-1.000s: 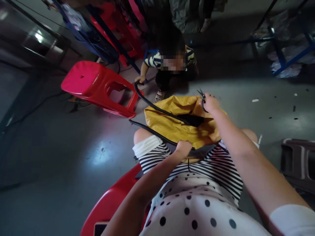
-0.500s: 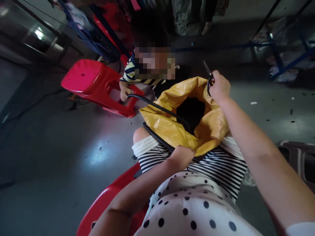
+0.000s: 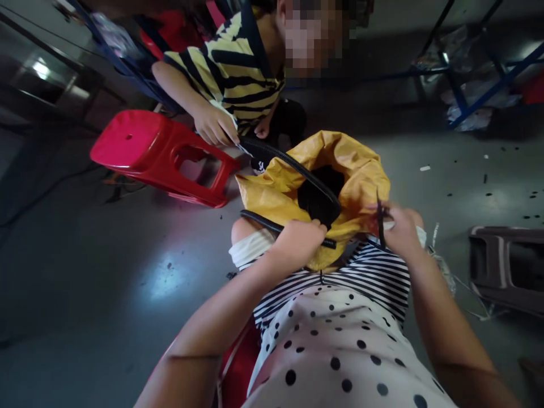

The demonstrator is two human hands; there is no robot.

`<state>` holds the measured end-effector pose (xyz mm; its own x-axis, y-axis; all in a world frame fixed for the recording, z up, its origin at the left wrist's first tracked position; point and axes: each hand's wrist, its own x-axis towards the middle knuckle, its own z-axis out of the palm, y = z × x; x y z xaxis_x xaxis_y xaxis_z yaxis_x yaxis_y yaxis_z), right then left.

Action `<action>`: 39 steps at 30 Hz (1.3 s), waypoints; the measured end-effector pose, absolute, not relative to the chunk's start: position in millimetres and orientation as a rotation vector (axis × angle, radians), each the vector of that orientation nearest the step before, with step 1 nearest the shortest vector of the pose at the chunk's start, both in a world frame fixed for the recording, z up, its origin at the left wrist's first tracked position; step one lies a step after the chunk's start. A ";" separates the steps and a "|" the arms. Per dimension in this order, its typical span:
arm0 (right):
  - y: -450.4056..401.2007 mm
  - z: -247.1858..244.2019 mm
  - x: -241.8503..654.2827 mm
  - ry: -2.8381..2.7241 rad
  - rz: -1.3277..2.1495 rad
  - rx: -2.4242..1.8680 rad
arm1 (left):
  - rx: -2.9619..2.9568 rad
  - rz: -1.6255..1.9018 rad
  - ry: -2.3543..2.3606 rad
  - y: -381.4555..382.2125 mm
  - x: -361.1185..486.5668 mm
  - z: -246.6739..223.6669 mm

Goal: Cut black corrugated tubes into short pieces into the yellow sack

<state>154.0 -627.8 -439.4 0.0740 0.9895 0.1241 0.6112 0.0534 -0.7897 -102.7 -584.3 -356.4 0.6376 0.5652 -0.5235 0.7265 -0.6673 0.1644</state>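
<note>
An open yellow sack [image 3: 361, 164] rests on my lap, with something black [image 3: 318, 195] inside it. My left hand [image 3: 301, 241] is closed at the near rim of the sack, on a black ribbed tube [image 3: 259, 220] whose cut end sticks out to the right of the fingers. My right hand [image 3: 397, 229] holds dark scissors [image 3: 380, 221], blades up, beside the sack's right edge. Another black tube [image 3: 293, 161] arches from the sack's mouth to a person's hand [image 3: 216, 126] at the upper left.
A person in a striped shirt [image 3: 242, 68] crouches ahead, close to the sack. A red stool [image 3: 131, 139] stands at the left and a grey-brown stool [image 3: 488, 260] at the right. Blue metal frames [image 3: 497, 93] are at the upper right. Small scraps lie on the floor.
My right hand has come down with the scissors from above the sack to its right side. My left hand has moved slightly up. The person has leaned in, raising the tube's far end.
</note>
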 end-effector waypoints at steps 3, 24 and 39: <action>-678.3 -450.9 146.2 -1.654 0.801 -1.576 | 2.486 -0.636 0.898 -613.7 -93.8 -362.9; -694.8 -440.5 135.3 -2.029 0.789 -1.726 | 2.348 -0.553 1.666 -582.8 -140.8 -352.0; -701.6 -463.3 136.4 -1.991 0.562 -1.549 | 2.355 -0.872 1.167 -649.4 -171.5 -336.0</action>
